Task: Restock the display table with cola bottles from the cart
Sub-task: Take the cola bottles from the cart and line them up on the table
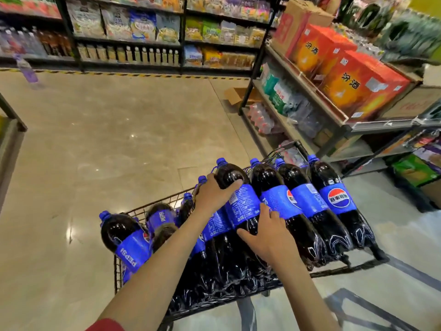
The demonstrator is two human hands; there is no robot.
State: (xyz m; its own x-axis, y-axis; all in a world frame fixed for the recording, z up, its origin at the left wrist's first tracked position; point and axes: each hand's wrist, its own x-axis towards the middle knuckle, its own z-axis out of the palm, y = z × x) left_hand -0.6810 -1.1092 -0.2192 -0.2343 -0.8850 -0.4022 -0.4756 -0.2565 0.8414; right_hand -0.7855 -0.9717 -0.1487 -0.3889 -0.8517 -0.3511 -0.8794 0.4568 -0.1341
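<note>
The left hand (213, 193) curled its fingers over the shoulder of a cola bottle (243, 204) lying atop the others in the cart (143, 207). The right hand (268, 231) clasped its lower body, thumb and fingers spread round it.

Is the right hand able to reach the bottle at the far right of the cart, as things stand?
Probably yes. The far-right bottle lies on top with nothing over it, close to the right hand, once it releases the held bottle.
</note>
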